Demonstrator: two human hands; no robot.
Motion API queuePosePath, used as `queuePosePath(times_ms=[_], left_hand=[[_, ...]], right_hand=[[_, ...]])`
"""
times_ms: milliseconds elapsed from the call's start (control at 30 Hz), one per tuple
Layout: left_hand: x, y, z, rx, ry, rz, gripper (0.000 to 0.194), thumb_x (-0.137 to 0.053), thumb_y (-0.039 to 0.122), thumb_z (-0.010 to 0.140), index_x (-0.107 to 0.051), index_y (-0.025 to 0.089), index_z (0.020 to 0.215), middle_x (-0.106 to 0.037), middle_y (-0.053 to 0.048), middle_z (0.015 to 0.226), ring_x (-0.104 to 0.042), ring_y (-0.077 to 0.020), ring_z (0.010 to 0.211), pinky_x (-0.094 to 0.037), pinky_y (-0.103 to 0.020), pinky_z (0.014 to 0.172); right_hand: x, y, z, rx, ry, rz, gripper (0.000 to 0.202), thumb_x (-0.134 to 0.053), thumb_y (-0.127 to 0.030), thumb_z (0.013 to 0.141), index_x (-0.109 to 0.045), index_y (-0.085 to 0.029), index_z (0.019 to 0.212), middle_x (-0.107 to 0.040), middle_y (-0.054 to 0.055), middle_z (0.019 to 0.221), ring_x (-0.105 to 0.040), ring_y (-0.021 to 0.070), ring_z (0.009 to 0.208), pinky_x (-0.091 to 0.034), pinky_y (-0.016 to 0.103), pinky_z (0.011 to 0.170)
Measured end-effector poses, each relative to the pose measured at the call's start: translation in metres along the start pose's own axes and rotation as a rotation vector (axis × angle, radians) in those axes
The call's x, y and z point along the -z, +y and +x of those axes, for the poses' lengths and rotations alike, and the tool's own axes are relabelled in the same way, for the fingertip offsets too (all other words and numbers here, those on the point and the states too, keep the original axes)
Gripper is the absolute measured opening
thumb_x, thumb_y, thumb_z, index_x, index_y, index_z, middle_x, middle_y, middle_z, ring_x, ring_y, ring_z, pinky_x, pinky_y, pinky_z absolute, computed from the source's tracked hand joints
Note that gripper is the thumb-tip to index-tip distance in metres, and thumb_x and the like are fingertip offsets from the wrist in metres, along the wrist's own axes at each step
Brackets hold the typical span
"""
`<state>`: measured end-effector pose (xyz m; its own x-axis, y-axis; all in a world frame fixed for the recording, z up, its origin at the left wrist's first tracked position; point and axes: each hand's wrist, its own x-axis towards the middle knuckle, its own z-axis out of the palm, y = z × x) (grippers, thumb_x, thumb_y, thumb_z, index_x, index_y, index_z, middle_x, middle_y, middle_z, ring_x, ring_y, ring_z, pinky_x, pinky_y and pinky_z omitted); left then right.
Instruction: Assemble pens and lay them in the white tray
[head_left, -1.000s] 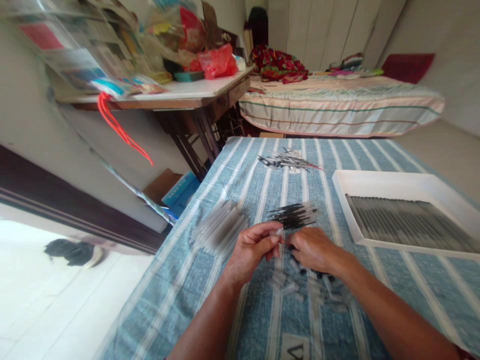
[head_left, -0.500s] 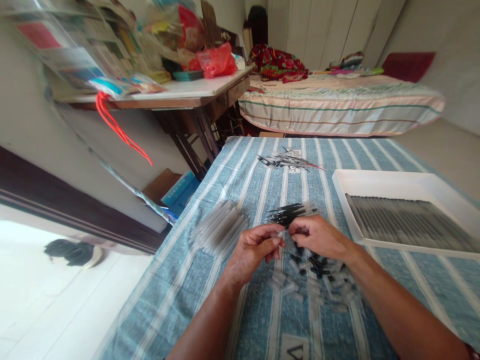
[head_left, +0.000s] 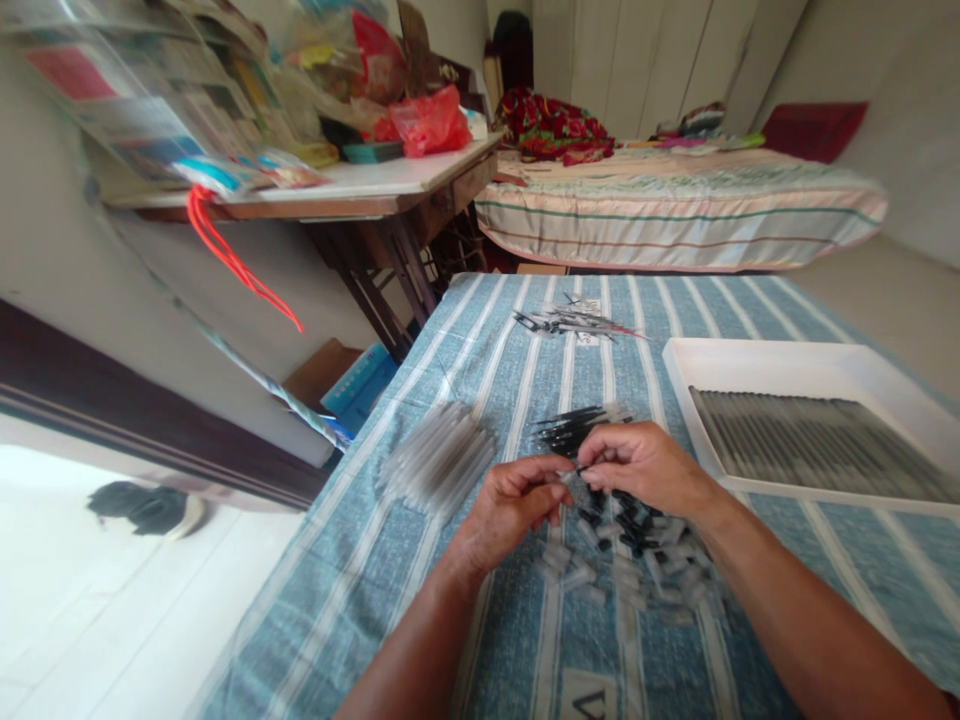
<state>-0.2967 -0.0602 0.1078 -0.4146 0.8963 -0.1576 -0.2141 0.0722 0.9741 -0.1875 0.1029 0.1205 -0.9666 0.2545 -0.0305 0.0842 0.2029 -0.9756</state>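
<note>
Over the table's middle, my left hand (head_left: pixel 519 502) pinches a small pale, see-through piece (head_left: pixel 568 478) between thumb and fingers. My right hand (head_left: pixel 639 465) meets it, its fingertips closed on a small dark piece at the same spot; the fingers partly hide both. Just beyond the hands lies a bundle of thin black pen parts (head_left: pixel 570 431). Below them spreads a loose pile of short clear and black pieces (head_left: pixel 660 560), perhaps pen caps and plugs. A stack of clear tubes, like pen barrels (head_left: pixel 439 460), lies left of my left hand.
A white tray (head_left: pixel 757 355) at the right holds a row of dark-filled pens (head_left: pixel 810 440). Thin refill-like sticks (head_left: pixel 577 320) lie at the far side of the striped tablecloth (head_left: pixel 420 620). A cluttered desk (head_left: pixel 360 195) stands left, a bed (head_left: pixel 675 215) behind.
My right fingertips have come in against the left ones, and a small dark piece now shows between them. The piles and the tray look the same.
</note>
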Motion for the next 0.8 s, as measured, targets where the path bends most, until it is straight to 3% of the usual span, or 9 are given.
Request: queuePosePath(times_ms=[567, 800], left_hand=[[-0.001, 0.001, 0.001, 0.027, -0.016, 0.017, 0.021, -0.068, 0.024, 0.070, -0.070, 0.017, 0.090, -0.062, 0.001, 0.062, -0.050, -0.0082, 0.048, -0.033, -0.020, 0.046], [-0.003, 0.000, 0.001, 0.042, -0.027, 0.046, 0.018, -0.066, 0.023, 0.070, -0.068, 0.016, 0.087, -0.064, 0.000, 0.066, -0.050, -0.0082, 0.049, -0.036, -0.020, 0.048]], right_hand=[[-0.002, 0.001, 0.000, 0.024, -0.029, -0.082, 0.006, -0.060, -0.015, 0.069, -0.061, -0.016, 0.076, -0.056, -0.004, 0.062, -0.051, 0.0087, 0.056, -0.040, 0.019, 0.053], [-0.003, -0.009, -0.001, 0.103, -0.024, -0.274, 0.007, -0.059, -0.012, 0.070, -0.063, -0.016, 0.074, -0.058, -0.004, 0.065, -0.052, 0.0094, 0.061, -0.039, 0.019, 0.058]])
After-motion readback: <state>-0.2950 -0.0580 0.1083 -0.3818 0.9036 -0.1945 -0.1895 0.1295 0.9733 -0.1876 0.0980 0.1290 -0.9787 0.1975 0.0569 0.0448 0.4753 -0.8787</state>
